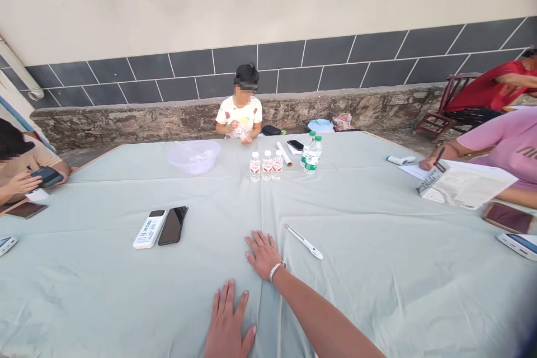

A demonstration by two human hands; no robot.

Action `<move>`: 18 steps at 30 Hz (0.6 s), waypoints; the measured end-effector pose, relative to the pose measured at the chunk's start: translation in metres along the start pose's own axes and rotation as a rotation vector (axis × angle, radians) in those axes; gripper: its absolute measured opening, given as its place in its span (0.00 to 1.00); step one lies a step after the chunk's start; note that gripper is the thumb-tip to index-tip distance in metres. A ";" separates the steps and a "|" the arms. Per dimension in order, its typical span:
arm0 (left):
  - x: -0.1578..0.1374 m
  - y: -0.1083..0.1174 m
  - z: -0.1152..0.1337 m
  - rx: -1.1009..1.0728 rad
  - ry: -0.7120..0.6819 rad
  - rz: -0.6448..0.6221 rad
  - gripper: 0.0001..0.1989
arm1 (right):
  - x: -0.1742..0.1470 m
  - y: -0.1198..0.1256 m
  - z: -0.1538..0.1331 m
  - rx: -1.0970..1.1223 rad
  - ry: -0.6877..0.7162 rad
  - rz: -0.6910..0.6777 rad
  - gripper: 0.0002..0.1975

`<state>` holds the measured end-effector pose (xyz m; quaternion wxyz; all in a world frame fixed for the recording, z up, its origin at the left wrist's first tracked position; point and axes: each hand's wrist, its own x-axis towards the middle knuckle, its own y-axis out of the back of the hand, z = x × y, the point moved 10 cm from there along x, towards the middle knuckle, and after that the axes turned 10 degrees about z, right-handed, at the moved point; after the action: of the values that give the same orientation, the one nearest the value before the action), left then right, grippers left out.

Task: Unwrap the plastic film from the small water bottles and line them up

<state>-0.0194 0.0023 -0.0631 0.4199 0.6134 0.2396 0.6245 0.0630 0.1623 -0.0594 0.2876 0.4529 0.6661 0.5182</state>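
My left hand (229,321) lies flat on the grey-green tablecloth (201,268) near the front edge of the view, fingers spread. Farther out, my right hand (264,254) rests palm down on the cloth with its fingers apart and a silver bracelet (277,269) at the wrist. Neither hand holds anything. A white pen (305,241) lies just right of my right hand, not touching it. To the left lie a white power bank (150,229) and a black phone (173,225), side by side.
Small water bottles (267,166) with red labels stand mid-table, near green-capped bottles (312,155). A translucent purple basin (194,158) sits at the far left. Opposite, a person (241,109) handles a clear bottle. Someone at right writes behind a folded card (465,184); another at left holds a dark case (47,177).
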 end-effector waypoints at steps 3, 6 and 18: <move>-0.001 -0.001 0.000 -0.019 -0.005 0.015 0.28 | 0.000 -0.001 0.001 0.000 -0.001 -0.001 0.28; -0.002 -0.003 -0.001 -0.037 0.023 -0.020 0.28 | 0.000 -0.001 0.001 0.007 0.004 0.006 0.28; -0.002 0.004 0.003 -0.002 -0.040 -0.032 0.28 | -0.002 0.001 -0.002 -0.005 0.008 -0.011 0.29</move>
<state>-0.0176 -0.0017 -0.0604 0.4352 0.6214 0.2404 0.6055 0.0630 0.1598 -0.0579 0.2887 0.4464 0.6686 0.5200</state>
